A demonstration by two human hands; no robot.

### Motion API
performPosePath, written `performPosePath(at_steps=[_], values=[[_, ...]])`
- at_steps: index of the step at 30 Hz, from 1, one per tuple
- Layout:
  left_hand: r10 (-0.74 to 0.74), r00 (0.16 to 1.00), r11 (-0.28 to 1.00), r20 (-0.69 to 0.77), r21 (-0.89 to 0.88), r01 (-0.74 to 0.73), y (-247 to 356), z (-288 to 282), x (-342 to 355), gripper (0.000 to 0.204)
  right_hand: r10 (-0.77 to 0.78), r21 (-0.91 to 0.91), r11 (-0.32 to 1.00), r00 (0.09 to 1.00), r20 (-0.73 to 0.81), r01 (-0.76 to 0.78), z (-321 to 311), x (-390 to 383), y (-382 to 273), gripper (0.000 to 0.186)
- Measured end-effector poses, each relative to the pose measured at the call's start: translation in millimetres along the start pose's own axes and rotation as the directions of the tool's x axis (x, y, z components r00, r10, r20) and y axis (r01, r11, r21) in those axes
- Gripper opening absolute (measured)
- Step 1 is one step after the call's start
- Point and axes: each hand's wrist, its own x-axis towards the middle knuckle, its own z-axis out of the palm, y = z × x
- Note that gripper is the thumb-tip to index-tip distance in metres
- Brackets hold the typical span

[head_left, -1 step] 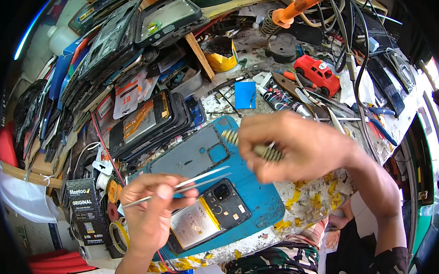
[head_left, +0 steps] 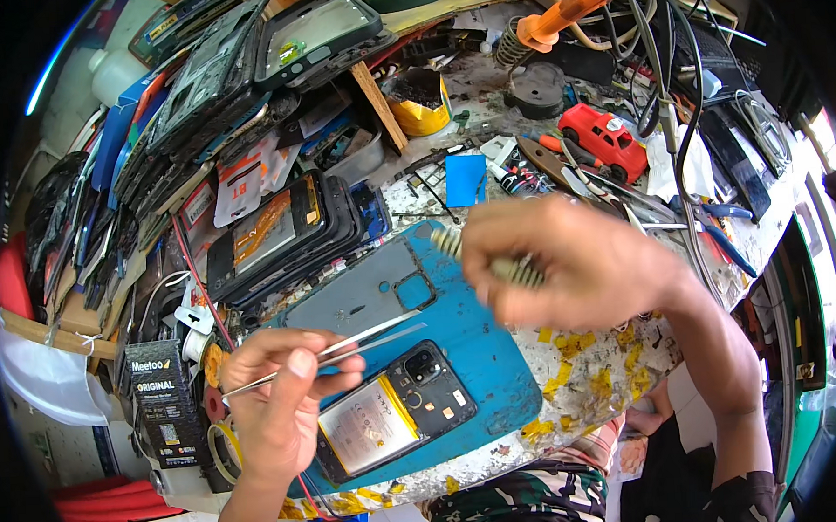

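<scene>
My left hand (head_left: pixel 279 384) pinches a pair of silver tweezers (head_left: pixel 373 334), tips pointing right and slightly apart with nothing between them. My right hand (head_left: pixel 576 259), a little blurred, is closed around a ribbed, brass-coloured tool (head_left: pixel 516 272); the fingers cover its middle, so its kind is unclear. Below the tweezers lies a phone with its back off (head_left: pixel 439 400), its white battery (head_left: pixel 369 426) and camera block exposed. Behind it rests a grey phone back cover (head_left: pixel 345 290) with a square camera cutout. Both lie on a blue mat (head_left: pixel 502 374).
Stacked phones (head_left: pixel 268 240) stand left of the mat, near a black box (head_left: pixel 163 403). Beyond it are a small blue square (head_left: pixel 466 180) and a yellow tub (head_left: pixel 423 111). Pliers (head_left: pixel 714 213), a red toy car (head_left: pixel 609 141) and an orange-handled soldering iron (head_left: pixel 566 17) sit to the right.
My right hand has shifted slightly right and away with the ribbed tool. My left hand and the tweezers have drawn a little to the left. The phone and cover look unmoved.
</scene>
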Motion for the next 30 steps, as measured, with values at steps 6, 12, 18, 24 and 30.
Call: performPosePath(at_steps=[6,12,18,24,30], values=[[-0.096,0.984,0.916,0.149,0.400,0.029,-3,-10,-5,0.014,0.025,-0.095,0.994,0.961,-0.274,-0.054,-9,-1,5,0.020],[-0.014,0.935,0.750,0.354,0.623,-0.225,-8,-17,-9,0.026,-0.091,-0.058,0.995,0.959,-0.269,0.078,4,6,4,0.056],[0.081,0.836,0.564,0.543,0.666,-0.488,-6,-12,-9,0.025,0.069,0.082,0.995,0.988,-0.136,-0.058,18,3,5,0.059],[0.046,0.816,0.544,0.576,0.670,-0.504,-7,-11,-5,0.026,0.126,-0.216,0.967,0.991,-0.045,-0.133,13,-2,10,0.028],[0.041,0.871,0.605,0.490,0.681,-0.412,-8,-10,-6,0.027,0.211,-0.145,0.965,0.976,-0.053,-0.217,11,0,-1,0.026]])
